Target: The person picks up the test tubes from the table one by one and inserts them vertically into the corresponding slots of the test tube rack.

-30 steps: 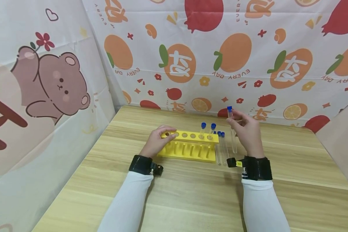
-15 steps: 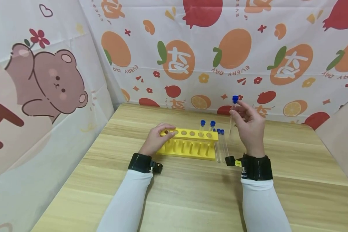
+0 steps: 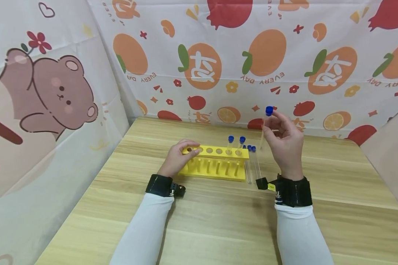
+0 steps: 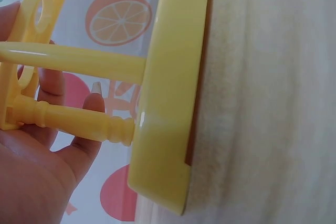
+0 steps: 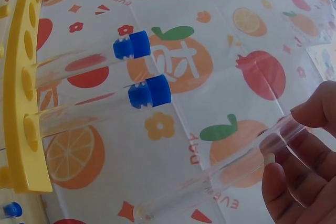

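Note:
At the left end of a yellow test tube rack (image 3: pixel 212 176), my left hand (image 3: pixel 176 158) grips the top bar. In the left wrist view its thumb and fingers wrap around the rack's end post (image 4: pixel 73 119). My right hand (image 3: pixel 286 149) pinches a clear test tube (image 5: pixel 226 169) with a blue cap (image 3: pixel 269 110), raised to the right of the rack. The tube hangs tilted, lower end toward the rack side. Two blue-capped test tubes (image 5: pixel 84 103) stand in the holes at the rack's right end. The other visible holes hold no tube.
Several more blue-capped test tubes (image 3: pixel 257 165) are on the wooden table (image 3: pixel 219 221) beside the rack's right end. A fruit-print cloth (image 3: pixel 232 59) hangs behind the table, and a bear-print cloth (image 3: pixel 63 92) hangs on the left.
My right hand has raised the test tube, and its lower end has swung from upright toward the left. The left hand stays on the rack. The head view has shifted slightly.

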The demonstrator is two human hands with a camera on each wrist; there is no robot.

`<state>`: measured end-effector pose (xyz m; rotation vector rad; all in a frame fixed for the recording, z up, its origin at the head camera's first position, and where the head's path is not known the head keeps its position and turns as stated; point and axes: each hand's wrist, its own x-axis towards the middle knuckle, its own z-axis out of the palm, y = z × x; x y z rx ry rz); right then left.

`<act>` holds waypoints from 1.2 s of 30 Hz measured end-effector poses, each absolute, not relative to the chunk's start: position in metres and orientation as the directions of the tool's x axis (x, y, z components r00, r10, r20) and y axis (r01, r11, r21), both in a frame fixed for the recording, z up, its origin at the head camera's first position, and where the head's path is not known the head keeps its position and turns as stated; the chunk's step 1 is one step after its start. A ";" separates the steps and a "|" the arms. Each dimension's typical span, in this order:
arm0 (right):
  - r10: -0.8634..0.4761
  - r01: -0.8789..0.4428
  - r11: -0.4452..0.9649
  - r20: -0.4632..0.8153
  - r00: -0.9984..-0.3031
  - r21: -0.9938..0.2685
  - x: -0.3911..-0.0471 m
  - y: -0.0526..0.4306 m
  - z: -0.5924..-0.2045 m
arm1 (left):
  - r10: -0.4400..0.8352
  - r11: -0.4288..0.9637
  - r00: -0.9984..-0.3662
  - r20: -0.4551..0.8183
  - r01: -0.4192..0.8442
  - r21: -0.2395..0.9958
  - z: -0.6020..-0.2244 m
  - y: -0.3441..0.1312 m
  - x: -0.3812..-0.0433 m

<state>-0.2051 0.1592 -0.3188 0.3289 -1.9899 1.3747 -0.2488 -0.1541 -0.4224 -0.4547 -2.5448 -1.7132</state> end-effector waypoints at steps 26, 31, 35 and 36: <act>0.081 -0.722 0.264 0.760 -0.645 -0.640 -0.194 0.135 -0.308 | 0.215 0.365 -0.952 0.216 0.283 0.887 -0.426 -0.154 -0.252; 0.023 -0.714 0.243 0.739 -0.673 -0.657 -0.197 0.131 -0.310 | 0.214 0.371 -0.954 0.208 0.277 0.887 -0.426 -0.155 -0.253; -0.018 -0.692 0.254 0.712 -0.702 -0.676 -0.202 0.128 -0.315 | 0.217 0.373 -0.954 0.205 0.275 0.886 -0.425 -0.154 -0.253; -0.023 -0.685 0.263 0.705 -0.709 -0.680 -0.203 0.127 -0.317 | 0.219 0.371 -0.954 0.204 0.274 0.887 -0.425 -0.154 -0.253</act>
